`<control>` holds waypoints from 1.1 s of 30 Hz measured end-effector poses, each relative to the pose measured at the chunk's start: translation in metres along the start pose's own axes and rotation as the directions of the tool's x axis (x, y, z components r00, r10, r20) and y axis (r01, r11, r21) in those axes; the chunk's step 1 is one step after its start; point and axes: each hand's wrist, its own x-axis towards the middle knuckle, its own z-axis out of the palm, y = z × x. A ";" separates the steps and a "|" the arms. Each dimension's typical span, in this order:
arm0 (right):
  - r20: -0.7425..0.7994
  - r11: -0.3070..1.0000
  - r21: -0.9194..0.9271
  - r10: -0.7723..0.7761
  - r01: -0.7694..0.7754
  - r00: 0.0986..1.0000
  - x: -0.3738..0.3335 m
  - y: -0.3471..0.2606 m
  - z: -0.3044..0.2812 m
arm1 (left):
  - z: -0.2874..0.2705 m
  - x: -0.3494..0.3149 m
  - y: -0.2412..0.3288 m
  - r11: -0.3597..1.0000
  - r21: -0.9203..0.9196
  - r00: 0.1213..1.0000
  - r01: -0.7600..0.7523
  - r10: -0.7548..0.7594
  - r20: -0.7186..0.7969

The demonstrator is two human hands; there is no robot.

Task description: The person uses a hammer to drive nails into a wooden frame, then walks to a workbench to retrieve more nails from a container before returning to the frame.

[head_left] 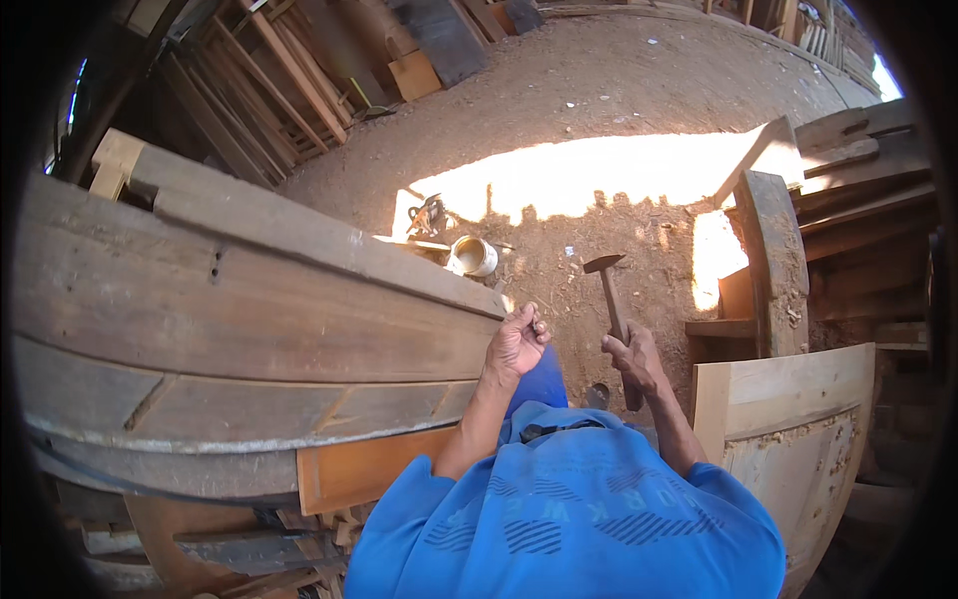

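My right hand (637,357) is wrapped round the wooden handle of a hammer (611,290), its dark metal head pointing up and away from me. To the left, my left hand (518,341) is raised with the palm partly turned up and its fingers curled together. Whatever lies between those fingertips, if anything, is too small to name. Just beside the left hand is the end of a long wooden workbench (279,299) made of thick worn planks. Neither hand touches the bench.
A white bucket (473,257) stands on the dirt floor beyond the bench, near an orange and dark tool (427,214). A pale panelled wooden board (793,419) stands at my right, by an upright plank (774,265). Timber frames (269,90) lean at the far left.
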 end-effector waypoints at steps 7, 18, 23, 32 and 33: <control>-0.142 0.994 0.096 -0.046 0.060 0.989 0.139 -0.044 0.031 | 0.032 0.142 0.044 0.975 0.174 0.991 0.136 -0.137 -0.007; -0.218 0.971 -0.235 -0.004 -0.048 0.976 0.365 -0.117 0.029 | 0.003 0.361 0.134 0.820 0.544 0.984 0.177 -0.136 -0.115; -0.278 0.939 -0.196 0.222 -0.282 0.934 0.359 -0.074 -0.003 | -0.032 0.405 0.109 0.843 0.448 0.953 0.296 -0.232 -0.193; -0.295 0.899 -0.167 0.347 -0.406 0.890 0.338 -0.058 -0.012 | -0.002 0.369 0.078 0.782 0.431 0.893 0.449 -0.413 -0.180; -0.275 0.910 -0.190 0.311 -0.369 0.910 0.346 -0.065 -0.007 | 0.003 0.369 0.081 0.803 0.434 0.913 0.408 -0.373 -0.167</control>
